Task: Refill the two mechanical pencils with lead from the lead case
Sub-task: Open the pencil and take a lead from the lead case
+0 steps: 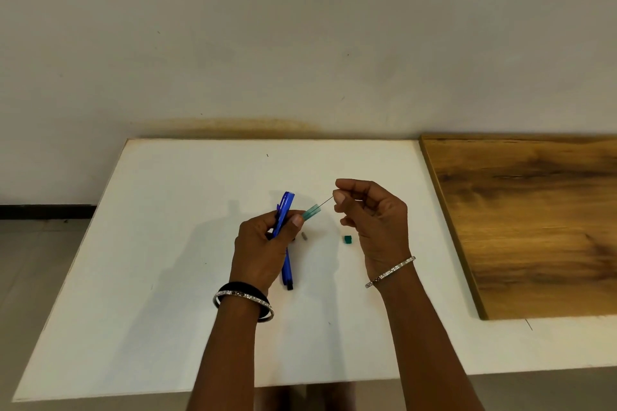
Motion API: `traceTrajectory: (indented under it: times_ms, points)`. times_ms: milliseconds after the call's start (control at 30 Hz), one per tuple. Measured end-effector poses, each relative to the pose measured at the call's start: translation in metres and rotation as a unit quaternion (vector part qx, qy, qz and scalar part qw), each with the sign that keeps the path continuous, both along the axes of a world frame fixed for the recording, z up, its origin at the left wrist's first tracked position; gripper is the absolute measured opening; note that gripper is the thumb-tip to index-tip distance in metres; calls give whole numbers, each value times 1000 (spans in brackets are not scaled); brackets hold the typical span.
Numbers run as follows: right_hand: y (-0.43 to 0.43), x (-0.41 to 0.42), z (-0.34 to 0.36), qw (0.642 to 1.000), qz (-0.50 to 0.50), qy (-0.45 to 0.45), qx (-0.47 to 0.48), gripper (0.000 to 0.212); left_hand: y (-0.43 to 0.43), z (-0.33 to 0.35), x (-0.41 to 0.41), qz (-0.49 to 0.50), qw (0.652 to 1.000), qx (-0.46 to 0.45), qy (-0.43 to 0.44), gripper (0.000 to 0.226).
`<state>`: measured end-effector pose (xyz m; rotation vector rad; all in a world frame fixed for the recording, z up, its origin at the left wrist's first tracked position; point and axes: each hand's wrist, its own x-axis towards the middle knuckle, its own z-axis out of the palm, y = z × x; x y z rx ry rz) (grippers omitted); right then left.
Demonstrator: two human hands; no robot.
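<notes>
My left hand (263, 243) grips a blue mechanical pencil (284, 210) upright together with the teal translucent lead case (312, 211), whose open end points right. My right hand (370, 210) pinches a thin dark lead (326, 202) that reaches from my fingertips to the mouth of the case. A second blue pencil (287, 272) lies on the white table below my left hand, black tip toward me. The green cap of the case (348, 240) and a small grey piece (304, 236) lie on the table between my hands.
The white table (167, 243) ends at the wall behind and drops off at the left and near edges. A brown wooden board (534, 227) covers its right side.
</notes>
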<state>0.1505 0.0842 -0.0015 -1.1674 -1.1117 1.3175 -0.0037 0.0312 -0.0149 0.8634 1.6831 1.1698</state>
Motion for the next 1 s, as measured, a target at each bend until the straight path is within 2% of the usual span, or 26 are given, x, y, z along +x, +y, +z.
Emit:
traceTrajectory:
  times_ms: [133,233,433,633,800,1000]
  points:
    - [2,3,0,999,-36,16,-12,17,-1,0,0,-5,1000,6,4,8]
    - [3,8,1,994,-86,61,-24,17,-1,-1,-1,-8,1000,14,20,10]
    - [3,13,5,981,-124,150,-27,17,-2,-4,4,-31,993,16,114,11]
    - [1,4,10,992,-81,90,23,20,-2,-4,10,-76,977,24,200,19]
    - [1,5,10,996,-71,49,38,19,-1,-3,11,-79,974,32,210,22]
    - [2,4,9,996,-70,43,37,18,0,-3,11,-82,974,28,211,24]
